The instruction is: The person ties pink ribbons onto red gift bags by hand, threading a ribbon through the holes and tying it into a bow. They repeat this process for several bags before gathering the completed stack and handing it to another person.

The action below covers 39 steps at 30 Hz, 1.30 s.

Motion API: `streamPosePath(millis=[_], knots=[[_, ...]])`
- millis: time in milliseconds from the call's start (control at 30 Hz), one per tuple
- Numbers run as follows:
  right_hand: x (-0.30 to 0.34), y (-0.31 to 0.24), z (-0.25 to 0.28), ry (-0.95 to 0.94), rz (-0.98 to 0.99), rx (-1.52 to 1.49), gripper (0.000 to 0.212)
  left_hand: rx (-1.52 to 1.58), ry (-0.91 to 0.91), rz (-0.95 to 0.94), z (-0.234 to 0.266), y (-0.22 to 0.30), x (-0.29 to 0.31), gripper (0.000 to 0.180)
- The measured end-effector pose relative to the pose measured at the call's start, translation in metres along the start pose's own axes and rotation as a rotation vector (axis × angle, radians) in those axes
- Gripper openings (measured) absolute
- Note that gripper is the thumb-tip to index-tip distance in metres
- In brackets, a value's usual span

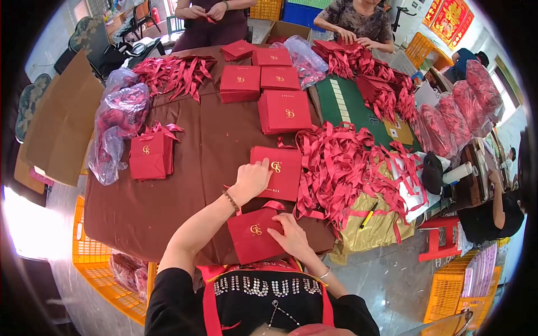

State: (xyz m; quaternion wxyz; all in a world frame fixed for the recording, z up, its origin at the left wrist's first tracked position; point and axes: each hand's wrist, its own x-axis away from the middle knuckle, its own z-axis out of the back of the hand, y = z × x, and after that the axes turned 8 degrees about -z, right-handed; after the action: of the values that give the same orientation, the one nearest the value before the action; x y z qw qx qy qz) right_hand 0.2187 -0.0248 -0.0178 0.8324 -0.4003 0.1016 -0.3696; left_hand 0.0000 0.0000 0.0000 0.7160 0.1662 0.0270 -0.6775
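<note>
A flat red paper bag [252,239] with a gold emblem and a ribbon handle lies at the table's near edge, in front of my body. My right hand [292,239] is closed on this bag's right side, with the thumb on its face. Just beyond it is a small stack of similar red bags [287,187]. My left hand [252,183] rests on that stack's left side, its index finger stretched out toward the emblem; the other fingers are partly hidden. To the right of the stack spreads a large heap of red ribbons [342,168].
Several piles of red bags [286,109] stand farther up the brown cloth [151,218]. Ribboned bags [148,157] sit at left beside plastic-wrapped bundles [120,109]. A yellow cutter [368,215] lies on gold wrapping. Two people work at the far edge; orange crates [106,274] stand below.
</note>
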Motion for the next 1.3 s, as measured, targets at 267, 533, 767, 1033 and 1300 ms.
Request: streamPosePath(millis=[267,533,767,1033,1300], knots=[[-0.033,0.024,0.004,0.051,-0.146,-0.569,0.036,-0.077,-0.091,0.109,0.018,0.005,0.004,0.055],[-0.086,0.006,-0.011,-0.095,-0.306,-1.191,0.033,0.424,0.06,0.33,-0.02,-0.035,0.011,0.071],[-0.094,0.022,-0.012,-0.039,-0.276,-1.012,0.031,0.26,0.114,0.36,-0.009,-0.029,0.007,0.066],[-0.041,-0.027,-0.008,0.475,0.052,0.217,0.053,1.559,-0.164,0.27,0.072,0.033,-0.028,0.067],[-0.031,-0.045,-0.033,0.364,0.383,0.276,0.03,1.022,-0.196,0.127,0.034,-0.011,0.015,0.039]])
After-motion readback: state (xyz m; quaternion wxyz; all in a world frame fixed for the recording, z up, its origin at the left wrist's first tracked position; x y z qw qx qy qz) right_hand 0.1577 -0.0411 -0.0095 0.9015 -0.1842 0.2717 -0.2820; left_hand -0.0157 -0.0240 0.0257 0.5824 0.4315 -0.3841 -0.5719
